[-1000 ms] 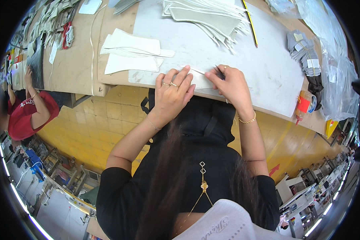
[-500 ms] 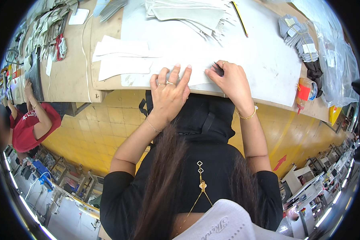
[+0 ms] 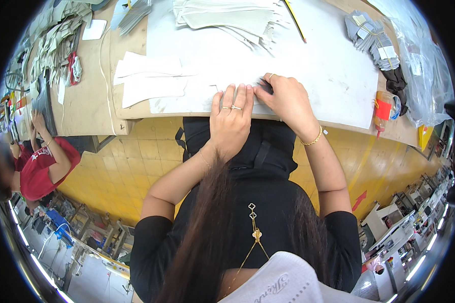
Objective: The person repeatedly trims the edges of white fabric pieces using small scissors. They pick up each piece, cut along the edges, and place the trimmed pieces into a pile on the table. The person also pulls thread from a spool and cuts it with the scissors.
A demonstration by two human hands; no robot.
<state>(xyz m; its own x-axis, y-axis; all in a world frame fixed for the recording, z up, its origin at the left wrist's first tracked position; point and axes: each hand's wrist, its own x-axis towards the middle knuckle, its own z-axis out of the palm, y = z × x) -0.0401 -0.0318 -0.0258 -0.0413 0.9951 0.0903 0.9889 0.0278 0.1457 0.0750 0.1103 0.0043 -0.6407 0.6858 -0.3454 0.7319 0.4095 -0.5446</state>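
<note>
My left hand [image 3: 231, 121] lies flat near the table's front edge, its fingers stretched out and close together over white material that merges with the bright surface. Beside its fingertips, my right hand [image 3: 289, 105] pinches a small dark tool [image 3: 267, 87], whose kind is mostly hidden by the fingers. Glare washes out the edges of whatever lies under both hands. To the left rest two pale cut pieces [image 3: 154, 91], flat and shaped with curved ends. Beyond my hands a stack of whitish cut pieces [image 3: 222, 19] is spread on the white work sheet [image 3: 333, 76].
A yellow and black pencil [image 3: 296, 21] lies at the far side. On the right are grey bundled pieces [image 3: 371, 40], a red-labelled bottle [image 3: 383, 108] and clear plastic [image 3: 419, 65]. At left, pale pieces [image 3: 60, 43] are heaped; a person in red [image 3: 50, 161] works there.
My left hand has shifted right, its spread fingers drawn together and lying flatter. My right hand has moved slightly left, still pinching the dark tool; the two hands are now closer.
</note>
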